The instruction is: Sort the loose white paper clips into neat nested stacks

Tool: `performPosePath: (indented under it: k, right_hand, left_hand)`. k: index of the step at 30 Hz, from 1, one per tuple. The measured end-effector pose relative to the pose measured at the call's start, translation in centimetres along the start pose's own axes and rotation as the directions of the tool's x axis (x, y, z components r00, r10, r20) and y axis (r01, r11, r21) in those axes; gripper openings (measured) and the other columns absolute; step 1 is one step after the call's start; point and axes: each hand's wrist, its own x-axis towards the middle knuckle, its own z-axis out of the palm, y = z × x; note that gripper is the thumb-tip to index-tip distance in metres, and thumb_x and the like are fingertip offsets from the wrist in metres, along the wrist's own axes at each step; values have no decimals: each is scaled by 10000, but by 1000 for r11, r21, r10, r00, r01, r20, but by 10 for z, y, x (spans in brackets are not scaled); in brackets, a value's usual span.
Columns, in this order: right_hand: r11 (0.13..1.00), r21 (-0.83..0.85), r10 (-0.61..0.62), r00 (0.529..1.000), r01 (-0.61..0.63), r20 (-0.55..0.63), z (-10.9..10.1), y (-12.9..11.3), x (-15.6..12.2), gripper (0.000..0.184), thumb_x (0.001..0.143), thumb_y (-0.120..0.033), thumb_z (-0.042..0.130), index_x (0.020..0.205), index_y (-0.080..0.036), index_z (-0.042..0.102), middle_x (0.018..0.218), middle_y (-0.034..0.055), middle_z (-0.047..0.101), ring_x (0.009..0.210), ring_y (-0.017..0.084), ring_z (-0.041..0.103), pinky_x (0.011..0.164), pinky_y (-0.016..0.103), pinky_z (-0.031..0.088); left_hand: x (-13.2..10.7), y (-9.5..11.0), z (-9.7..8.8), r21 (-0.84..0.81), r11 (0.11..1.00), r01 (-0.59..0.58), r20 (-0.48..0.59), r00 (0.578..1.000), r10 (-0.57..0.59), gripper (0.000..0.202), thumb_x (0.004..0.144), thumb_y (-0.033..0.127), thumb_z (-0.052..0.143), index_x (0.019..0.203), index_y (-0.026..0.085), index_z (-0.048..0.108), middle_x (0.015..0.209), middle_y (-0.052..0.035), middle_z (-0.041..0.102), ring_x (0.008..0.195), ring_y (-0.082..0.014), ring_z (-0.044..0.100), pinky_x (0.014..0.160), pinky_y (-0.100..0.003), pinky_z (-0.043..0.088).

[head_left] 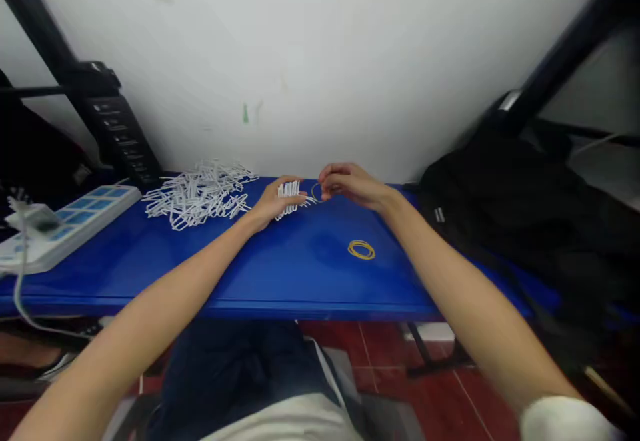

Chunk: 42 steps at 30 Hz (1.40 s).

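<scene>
My left hand (275, 201) is closed around a bundle of thin white bent pieces (289, 191), like wire hooks, held side by side with their ends sticking out to the right. Just right of it, my right hand (347, 184) pinches a thin rubber band (314, 192), whose loop hangs toward the bundle's ends. Whether the loop touches them I cannot tell. Left of my left hand lies a loose, tangled pile of the same white pieces (197, 194). A few yellow rubber bands (361, 249) rest on the blue table below my right hand.
The blue table (300, 281) stands against a white wall (320, 61). On its left lies a white power strip (75, 224) with a plug and cable, near a black upright strip (125, 137). A black bag (500, 201) covers the right end. Part of another person shows at lower left.
</scene>
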Motion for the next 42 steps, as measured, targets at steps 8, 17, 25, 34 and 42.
performPosePath:
  k: [8,17,25,34,42]
  right_hand:
    - [917,398,88,969,11,-230,10,21,6,211,690,-223,733,897,-225,689,943,39,774,889,188,729,895,327,617]
    - [982,26,-171,936,189,-308,10,29,-1,629,723,-400,900,1287,-205,702,1284,121,776,834,198,792,708,312,648]
    - [958,-183,-251,953,219,-172,18,34,-7,1179,705,-466,938,1675,-299,288,1458,157,664,763,159,776,771,328,674]
    - [902,-354,-291,954,248,-70,34,30,-15,1172,733,-467,909,1703,-340,263,1435,108,669,836,192,771,725,308,658]
    - [878,-392,-334,938,273,-95,48,28,-12,1071,802,-446,843,1704,-312,282,1348,91,722,767,191,731,744,337,619]
  left_hand:
    - [3,11,-6,-507,833,222,4,967,-255,307,811,107,833,1083,160,701,1008,-78,790,827,-172,769,763,-273,608]
    - [1,19,-5,-594,739,320,88,938,-335,114,920,146,728,1033,141,713,1009,-108,789,841,-164,765,744,-254,624]
    - [0,15,-3,-553,760,340,118,936,-333,250,822,86,802,1044,164,720,938,-77,788,786,-177,759,765,-287,620]
    - [1,7,2,-462,828,317,164,948,-272,336,783,125,831,1094,175,714,998,-78,798,790,-181,755,762,-300,594]
    - [-4,16,6,-540,796,274,260,954,-153,298,908,243,767,1195,171,729,1292,-119,756,1102,-248,754,949,-345,597]
